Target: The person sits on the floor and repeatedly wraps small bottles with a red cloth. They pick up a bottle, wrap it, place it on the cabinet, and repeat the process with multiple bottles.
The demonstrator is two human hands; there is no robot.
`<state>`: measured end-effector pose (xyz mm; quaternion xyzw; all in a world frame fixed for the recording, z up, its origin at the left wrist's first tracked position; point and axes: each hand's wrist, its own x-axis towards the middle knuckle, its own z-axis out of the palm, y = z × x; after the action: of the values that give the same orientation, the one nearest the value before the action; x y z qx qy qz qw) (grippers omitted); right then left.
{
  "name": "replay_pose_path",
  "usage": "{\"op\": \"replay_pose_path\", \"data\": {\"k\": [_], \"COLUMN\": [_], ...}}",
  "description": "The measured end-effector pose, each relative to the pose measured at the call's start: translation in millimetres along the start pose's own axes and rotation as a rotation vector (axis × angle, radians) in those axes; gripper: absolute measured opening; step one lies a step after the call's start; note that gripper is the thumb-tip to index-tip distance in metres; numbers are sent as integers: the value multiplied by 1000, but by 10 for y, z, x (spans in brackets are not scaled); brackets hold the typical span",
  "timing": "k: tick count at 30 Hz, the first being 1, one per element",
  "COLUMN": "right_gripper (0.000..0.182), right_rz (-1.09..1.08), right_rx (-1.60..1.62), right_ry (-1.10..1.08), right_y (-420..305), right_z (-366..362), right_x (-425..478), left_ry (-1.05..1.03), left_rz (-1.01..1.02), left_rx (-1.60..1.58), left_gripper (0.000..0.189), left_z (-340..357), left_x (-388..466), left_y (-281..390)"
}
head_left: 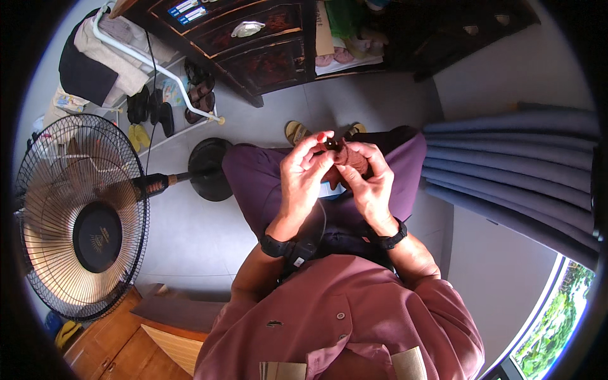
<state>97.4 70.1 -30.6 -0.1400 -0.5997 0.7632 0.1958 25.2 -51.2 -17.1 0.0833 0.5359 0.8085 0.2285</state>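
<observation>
A reddish-brown knitted or yarn piece is held up over my lap between both hands. My right hand grips its body, thumb on the near side and fingers round the outer side. At the piece's upper left end, my left hand pinches with thumb and fingertips. A small dark part shows there between the left fingers; I cannot tell what it is. Below the hands a white and light-blue flat object lies on my lap, partly hidden by them and by a hanging brown flap.
A standing fan is on the left, its round black base by my knee. Ahead stands a dark wooden cabinet. A white metal rack holds clothes and shoes. Blue-grey curtains hang at right.
</observation>
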Motion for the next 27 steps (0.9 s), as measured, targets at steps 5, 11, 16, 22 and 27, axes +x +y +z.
{"op": "replay_pose_path", "data": {"k": [5, 11, 16, 22, 27], "right_gripper": [42, 44, 42, 43, 57], "right_rz": [-387, -574, -801, -642, -343], "right_rx": [-440, -791, -879, -699, -592], "right_ry": [-163, -341, -226, -232, -443], "right_y": [-229, -316, -219, -175, -286], "right_z": [-82, 89, 115, 76, -80], "right_x": [161, 244, 182, 159, 177], "left_ry": [-38, -46, -24, -22, 19], "left_rz": [-119, -112, -201, -217, -235], "left_rx": [-149, -212, -508, -481, -391], "left_gripper": [37, 33, 27, 23, 26], "left_z": [-168, -118, -147, -237, -195], "left_x": [58, 45, 29, 14, 31], "left_y": [26, 75, 19, -105, 19]}}
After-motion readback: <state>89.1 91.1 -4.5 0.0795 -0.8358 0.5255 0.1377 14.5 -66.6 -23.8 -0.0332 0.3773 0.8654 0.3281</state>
